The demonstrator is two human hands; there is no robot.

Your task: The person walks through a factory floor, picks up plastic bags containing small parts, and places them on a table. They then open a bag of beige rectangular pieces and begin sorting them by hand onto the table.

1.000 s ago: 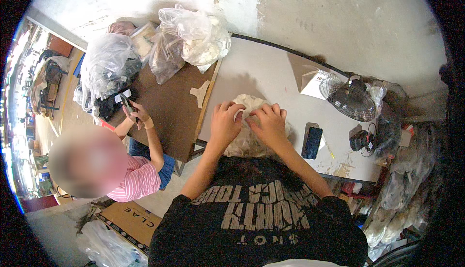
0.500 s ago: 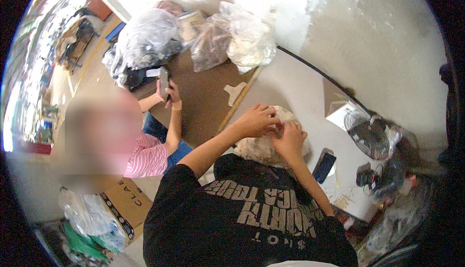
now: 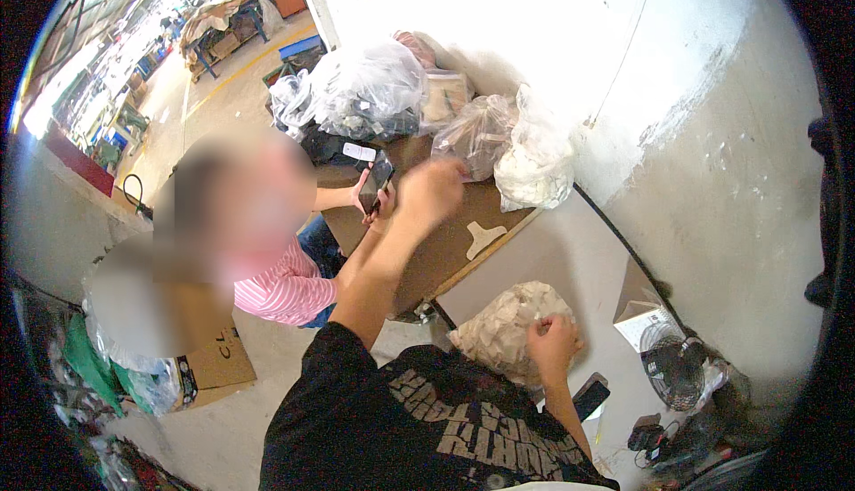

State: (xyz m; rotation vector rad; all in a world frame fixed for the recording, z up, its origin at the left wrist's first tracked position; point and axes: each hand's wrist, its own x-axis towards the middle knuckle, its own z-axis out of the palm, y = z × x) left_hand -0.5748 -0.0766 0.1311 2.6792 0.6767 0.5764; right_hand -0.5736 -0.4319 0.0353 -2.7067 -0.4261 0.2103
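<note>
A clear bag full of cream-coloured pieces [image 3: 503, 326] rests on the pale tabletop right in front of my body. At its right side is my right hand [image 3: 554, 345], fingers curled together in a pinch. What they hold, if anything, is too small to make out. My left hand [image 3: 431, 195] is stretched out over the brown board, close to the filled plastic bags at the back. Motion smears its fingers, so their hold cannot be read. A flat cream T-shaped piece [image 3: 485, 239] lies on the board's edge, to the right of that hand.
On my left a person in a pink striped top [image 3: 283, 286] holds a phone [image 3: 378, 179]. Several filled bags [image 3: 370, 90] line the wall. A second phone [image 3: 590, 397] and a fan [image 3: 672, 366] are at the right. A cardboard box [image 3: 218, 353] stands at lower left.
Both hands were together on top of the bag of cream pieces. My left hand has moved away, forward and left, while the right stays by the bag. The head view has shifted.
</note>
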